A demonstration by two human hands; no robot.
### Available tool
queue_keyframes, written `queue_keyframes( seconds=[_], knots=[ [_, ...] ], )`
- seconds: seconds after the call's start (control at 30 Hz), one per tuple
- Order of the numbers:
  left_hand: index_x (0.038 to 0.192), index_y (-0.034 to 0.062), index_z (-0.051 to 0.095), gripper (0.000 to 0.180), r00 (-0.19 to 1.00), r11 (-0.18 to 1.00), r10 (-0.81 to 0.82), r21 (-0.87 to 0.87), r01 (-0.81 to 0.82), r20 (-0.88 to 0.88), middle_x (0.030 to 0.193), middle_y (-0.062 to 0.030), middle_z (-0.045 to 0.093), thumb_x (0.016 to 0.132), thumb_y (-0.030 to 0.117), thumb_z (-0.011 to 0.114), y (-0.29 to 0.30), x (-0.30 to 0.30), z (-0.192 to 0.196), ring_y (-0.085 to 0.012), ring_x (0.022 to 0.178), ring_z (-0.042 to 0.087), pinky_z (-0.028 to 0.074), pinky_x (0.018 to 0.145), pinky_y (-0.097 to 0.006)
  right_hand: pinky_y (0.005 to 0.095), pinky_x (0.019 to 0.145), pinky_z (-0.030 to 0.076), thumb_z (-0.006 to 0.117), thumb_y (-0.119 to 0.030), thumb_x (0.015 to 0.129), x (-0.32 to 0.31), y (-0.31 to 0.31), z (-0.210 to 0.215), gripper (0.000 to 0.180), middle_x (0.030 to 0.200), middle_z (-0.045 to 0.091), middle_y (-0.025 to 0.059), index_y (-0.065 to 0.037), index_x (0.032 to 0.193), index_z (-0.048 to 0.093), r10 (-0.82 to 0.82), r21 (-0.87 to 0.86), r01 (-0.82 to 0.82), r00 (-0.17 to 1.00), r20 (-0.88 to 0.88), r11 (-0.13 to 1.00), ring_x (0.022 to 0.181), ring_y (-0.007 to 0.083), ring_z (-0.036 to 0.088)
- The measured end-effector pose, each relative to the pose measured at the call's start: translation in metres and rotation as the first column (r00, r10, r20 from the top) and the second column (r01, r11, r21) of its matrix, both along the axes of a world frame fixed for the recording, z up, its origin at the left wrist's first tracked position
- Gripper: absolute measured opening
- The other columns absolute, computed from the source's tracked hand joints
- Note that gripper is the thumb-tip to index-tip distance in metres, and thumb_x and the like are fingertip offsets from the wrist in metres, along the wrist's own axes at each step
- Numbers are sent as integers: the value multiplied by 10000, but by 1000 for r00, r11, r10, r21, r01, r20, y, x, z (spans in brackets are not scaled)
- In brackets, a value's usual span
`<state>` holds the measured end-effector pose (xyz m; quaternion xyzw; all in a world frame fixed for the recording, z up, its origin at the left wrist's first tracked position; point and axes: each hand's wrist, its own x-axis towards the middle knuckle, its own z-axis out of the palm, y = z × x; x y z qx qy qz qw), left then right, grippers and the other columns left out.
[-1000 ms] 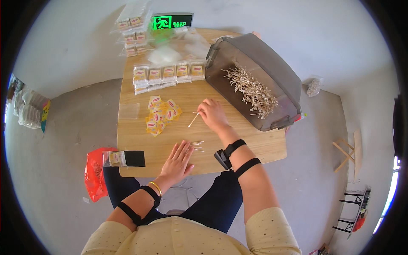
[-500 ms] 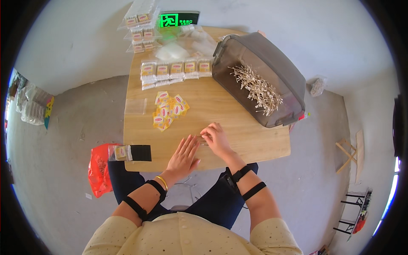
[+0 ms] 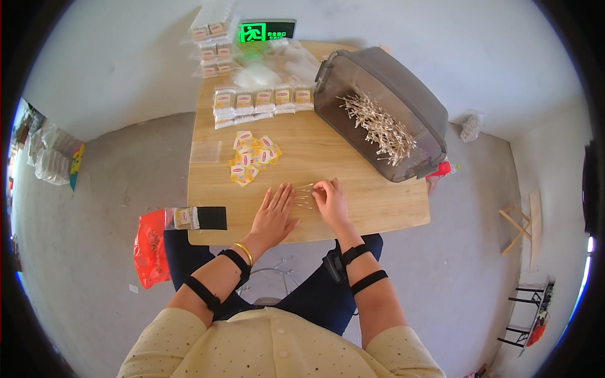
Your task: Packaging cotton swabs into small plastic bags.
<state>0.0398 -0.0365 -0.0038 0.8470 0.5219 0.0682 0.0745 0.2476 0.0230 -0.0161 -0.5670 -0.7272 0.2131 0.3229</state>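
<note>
From above, the person is sitting at a wooden table (image 3: 353,160), both hands lying close together near its front edge. The left hand (image 3: 275,211) is resting flat, fingers spread open, just beside a small bunch of thin sticks (image 3: 303,196). The right hand (image 3: 332,200) is curling its fingers down onto the other end of that bunch; whether they are pinching it, I cannot tell. A grey bin (image 3: 384,107) is lying tilted at the far right, holding a heap of similar sticks. Yellow labels (image 3: 252,157) are lying scattered mid-table, a row of filled packets (image 3: 261,101) behind them.
</note>
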Motion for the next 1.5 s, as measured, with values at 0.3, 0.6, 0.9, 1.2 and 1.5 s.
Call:
queue_keyframes(
  seconds=[0.3, 0.6, 0.9, 1.2, 1.5],
  knots=[
    [1580, 8, 289, 781, 994, 1000, 7, 26, -4, -106, 1658, -128, 288, 1015, 520, 462, 1, -6, -2, -262, 1557, 213, 107, 1272, -488, 451, 867, 471, 676, -35, 862, -6, 2, 7, 304, 1091, 620, 85, -116, 1155, 670, 4, 129, -10, 999, 46, 992, 1047, 326, 576],
    [1586, 6, 268, 802, 998, 998, -54, -5, 55, 34, 1670, -153, 238, 996, 473, 545, 1, -12, -1, -285, 1561, 194, 148, 1273, -471, 447, 918, 474, 618, 0, 861, -11, -7, -4, 363, 1166, 606, 77, -94, 1206, 683, 206, 52, -216, 966, 156, 975, 1104, 316, 573],
    [1565, -51, 266, 837, 986, 991, -117, -54, 124, 121, 1659, -246, 185, 975, 447, 591, 4, -4, 3, -375, 1557, 163, 167, 1272, -461, 434, 966, 490, 543, 98, 844, -9, -29, -1, 416, 1188, 599, 149, -17, 1227, 656, 200, 28, -198, 974, -103, 980, 1124, 366, 569],
    [1552, -91, 263, 836, 991, 993, 110, -57, -106, 77, 1660, -264, 151, 994, 468, 536, -22, -29, -3, -391, 1558, 134, 128, 1275, -482, 459, 957, 472, 611, 0, 885, 4, -67, 13, 320, 1191, 597, 145, -46, 1197, 666, 23, 112, -29, 998, 58, 993, 1121, 363, 560],
    [1568, -96, 206, 879, 980, 979, 197, -67, -195, 31, 1660, -286, 128, 1011, 531, 467, -29, -8, -9, -471, 1547, 74, 91, 1263, -544, 493, 1154, 341, 666, -281, 910, -34, -100, 9, 682, 1465, 451, 207, 82, 1441, 436, -8, 47, -14, 898, 441, 999, 1352, 383, 435]
  ],
)
